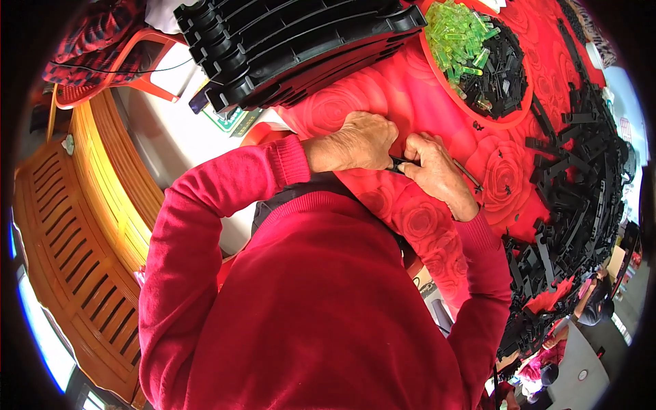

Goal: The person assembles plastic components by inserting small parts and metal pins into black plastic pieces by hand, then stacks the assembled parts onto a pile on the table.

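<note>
My left hand is closed over the red rose-patterned cloth, its fingers curled in. Close to its right, my right hand pinches with thumb and fingers. Between the two hands shows a small black plastic piece, gripped from both sides; most of it is hidden by the fingers. A thin dark rod lies beside my right hand, and I cannot make out whether the hand touches it. Farther off stands a round red basin with yellow-green clear plastic pieces and small black parts.
Stacked black plastic trays stand at the far left of the table. Along the right side spreads a large heap of long black plastic parts. A wooden slatted bench is at left, near a red chair. Other people appear at the lower right.
</note>
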### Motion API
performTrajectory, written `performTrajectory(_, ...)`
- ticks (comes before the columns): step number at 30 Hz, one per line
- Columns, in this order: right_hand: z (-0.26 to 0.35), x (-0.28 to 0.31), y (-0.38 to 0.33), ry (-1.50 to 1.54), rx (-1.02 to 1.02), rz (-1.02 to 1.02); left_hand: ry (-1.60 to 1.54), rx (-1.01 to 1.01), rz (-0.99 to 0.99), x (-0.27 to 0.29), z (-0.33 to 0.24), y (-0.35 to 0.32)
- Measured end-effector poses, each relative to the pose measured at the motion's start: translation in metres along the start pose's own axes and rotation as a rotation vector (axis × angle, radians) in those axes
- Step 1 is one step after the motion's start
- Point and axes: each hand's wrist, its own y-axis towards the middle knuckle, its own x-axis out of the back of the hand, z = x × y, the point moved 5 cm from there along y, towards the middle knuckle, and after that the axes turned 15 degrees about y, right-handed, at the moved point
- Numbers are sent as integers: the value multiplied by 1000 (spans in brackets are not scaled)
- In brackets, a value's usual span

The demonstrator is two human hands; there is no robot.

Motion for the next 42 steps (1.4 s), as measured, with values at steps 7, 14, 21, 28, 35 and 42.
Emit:
performTrajectory(7, -4, 0, 2, 21, 15, 28, 9, 7, 11, -2, -1, -1)
performTrajectory(14, -10, 3, 0, 113, -31, 62, -5, 0, 5, -1, 0, 0)
performTrajectory(21, 13, 32, -41, 150, 67, -299, -50, 30, -41, -2, 4, -6)
performTrajectory(28, -49, 51, -80, -576, 183, -578, -39, -25, -72, 1, -1, -4)
performTrajectory(35, -60, 54, -91, -605, 292, -646, -69, 1, -45, -8, 1, -2)
performTrajectory(42, 11, 64, -92, 973, 521, -936, -87, -6, -92, -6, 2, -7)
